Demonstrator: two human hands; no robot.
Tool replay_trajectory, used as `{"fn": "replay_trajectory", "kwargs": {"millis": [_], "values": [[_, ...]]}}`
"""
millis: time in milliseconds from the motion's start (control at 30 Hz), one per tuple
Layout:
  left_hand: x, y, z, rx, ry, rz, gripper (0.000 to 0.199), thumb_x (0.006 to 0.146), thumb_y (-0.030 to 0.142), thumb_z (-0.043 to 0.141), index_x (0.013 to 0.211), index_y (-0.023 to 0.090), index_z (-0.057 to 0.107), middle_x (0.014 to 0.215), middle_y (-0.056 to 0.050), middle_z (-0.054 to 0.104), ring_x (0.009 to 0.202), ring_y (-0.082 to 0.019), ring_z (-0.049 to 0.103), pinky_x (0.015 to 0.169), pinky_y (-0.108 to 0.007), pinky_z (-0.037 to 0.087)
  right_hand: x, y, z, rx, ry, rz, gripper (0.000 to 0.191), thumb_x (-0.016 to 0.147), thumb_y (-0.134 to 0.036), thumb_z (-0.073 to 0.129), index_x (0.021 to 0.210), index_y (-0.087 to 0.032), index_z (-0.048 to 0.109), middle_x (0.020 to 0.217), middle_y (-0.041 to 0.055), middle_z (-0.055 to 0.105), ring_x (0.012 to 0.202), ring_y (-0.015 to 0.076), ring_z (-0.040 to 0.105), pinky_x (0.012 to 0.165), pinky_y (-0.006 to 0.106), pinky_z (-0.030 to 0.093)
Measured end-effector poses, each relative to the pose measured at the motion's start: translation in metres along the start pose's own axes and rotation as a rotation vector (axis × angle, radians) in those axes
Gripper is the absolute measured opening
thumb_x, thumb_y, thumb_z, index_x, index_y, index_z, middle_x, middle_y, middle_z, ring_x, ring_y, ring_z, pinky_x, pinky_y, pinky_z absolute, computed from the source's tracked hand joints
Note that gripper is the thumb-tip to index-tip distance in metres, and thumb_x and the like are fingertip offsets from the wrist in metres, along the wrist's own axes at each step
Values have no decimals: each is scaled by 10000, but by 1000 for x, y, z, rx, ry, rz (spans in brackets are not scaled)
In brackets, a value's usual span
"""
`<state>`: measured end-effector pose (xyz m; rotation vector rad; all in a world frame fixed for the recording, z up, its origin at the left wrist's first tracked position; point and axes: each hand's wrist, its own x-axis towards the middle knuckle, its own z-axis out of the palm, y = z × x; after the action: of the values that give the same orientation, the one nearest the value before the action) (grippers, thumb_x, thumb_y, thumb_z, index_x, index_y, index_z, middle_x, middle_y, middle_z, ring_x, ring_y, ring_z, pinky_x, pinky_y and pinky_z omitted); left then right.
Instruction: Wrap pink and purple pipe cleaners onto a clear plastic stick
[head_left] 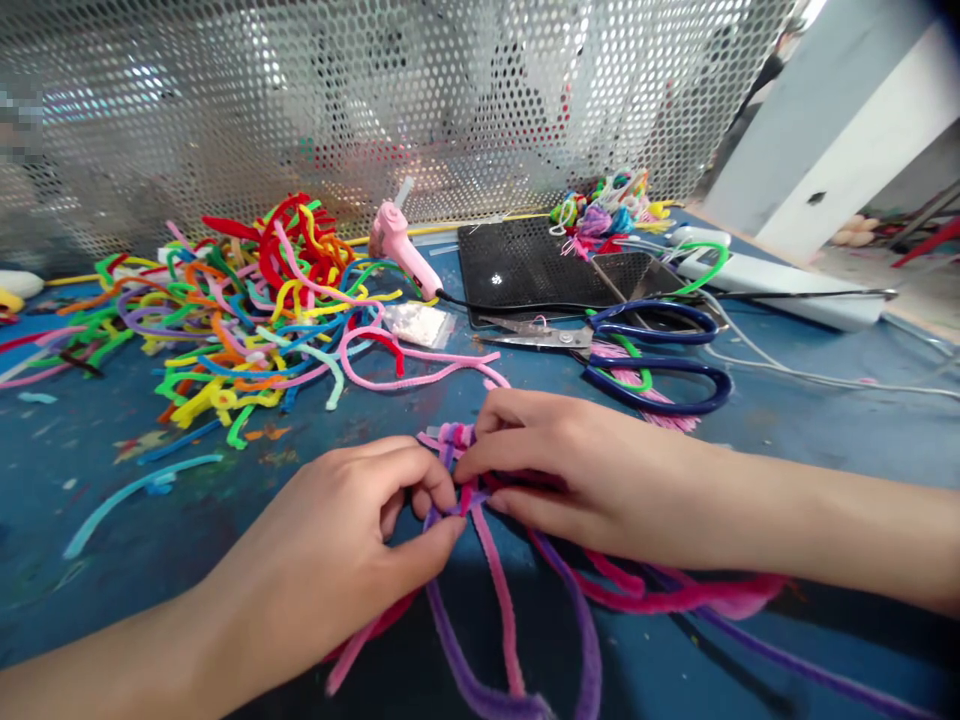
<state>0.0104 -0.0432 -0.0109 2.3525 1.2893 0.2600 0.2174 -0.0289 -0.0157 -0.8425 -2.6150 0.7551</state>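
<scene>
Pink and purple pipe cleaners [496, 580] are woven together at the middle of the table's near side, their long loose ends trailing toward me and off to the right. My left hand [367, 515] pinches the woven part from the left, thumb and forefinger closed on it. From the right, my right hand [559, 465] grips the same piece, with fingertips close to the left ones. Between the hands a small knotted section [455, 436] in pink and purple shows at the top. The fingers hide most of the weave.
A heap of colourful pipe cleaners [255, 310] lies at the left. Beyond my hands are blue-handled scissors [652, 365], a pink glue gun [405, 250], a small bag of white bits [420, 325] and a black mat [517, 265]. A perforated metal screen [375, 110] closes off the back.
</scene>
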Motion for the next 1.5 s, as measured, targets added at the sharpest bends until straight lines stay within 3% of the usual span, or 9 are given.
{"fn": "replay_trajectory", "kwargs": {"millis": [200,433,533,767,967,1067,1200,1333,1500], "values": [[-4,0,1,-70,-8,25,106,819,239,527,728,207,571,658,53,538,523,-74,444,476,-180,342,2,-8,9,9,101,109,292,863,-426,526,925,-184,676,860,51,523,766,142,507,679,253,415],[-5,-2,3,-128,-8,-39,173,891,288,428,768,203,515,623,58,509,544,-85,447,496,-186,343,5,-10,15,39,155,204,93,770,-233,638,835,-185,684,829,29,524,752,133,489,654,233,390],[-6,-4,2,-135,-28,-54,203,911,321,388,791,204,504,623,58,503,537,-88,433,483,-194,334,5,-9,14,70,170,203,124,716,-135,635,821,-183,680,819,16,527,718,118,477,633,221,381],[-8,-7,1,-110,12,-18,66,828,272,531,834,209,549,638,53,534,545,-86,468,504,-181,385,2,-3,9,124,135,104,116,845,-194,550,834,-165,661,833,31,549,750,116,501,669,219,398],[-10,-9,7,48,136,241,153,803,184,552,941,213,611,837,-3,598,696,-104,549,631,-192,451,1,0,7,118,105,73,115,860,-196,538,867,-166,649,864,35,540,766,117,506,699,223,415],[-5,-16,6,168,97,407,188,869,178,473,965,219,630,892,-25,611,788,-122,581,693,-206,455,0,3,6,130,79,35,112,856,-200,547,854,-169,654,870,34,539,791,117,510,720,221,419],[2,-27,1,287,38,566,212,917,209,414,912,213,626,833,-18,614,722,-110,579,644,-196,432,1,1,6,116,79,34,97,826,-165,564,804,-171,658,821,25,546,740,112,506,670,214,415],[5,-33,0,222,64,574,163,920,236,425,853,202,569,766,-5,611,689,-109,576,600,-196,408,3,-5,7,34,86,47,126,794,-125,558,723,-160,656,731,24,555,704,123,495,634,223,396],[1,-26,3,67,50,471,102,898,181,437,833,202,513,768,16,615,697,-97,580,651,-194,420,4,-9,8,-48,83,12,139,789,-122,551,700,-153,652,731,36,569,706,131,498,646,234,392]]}}
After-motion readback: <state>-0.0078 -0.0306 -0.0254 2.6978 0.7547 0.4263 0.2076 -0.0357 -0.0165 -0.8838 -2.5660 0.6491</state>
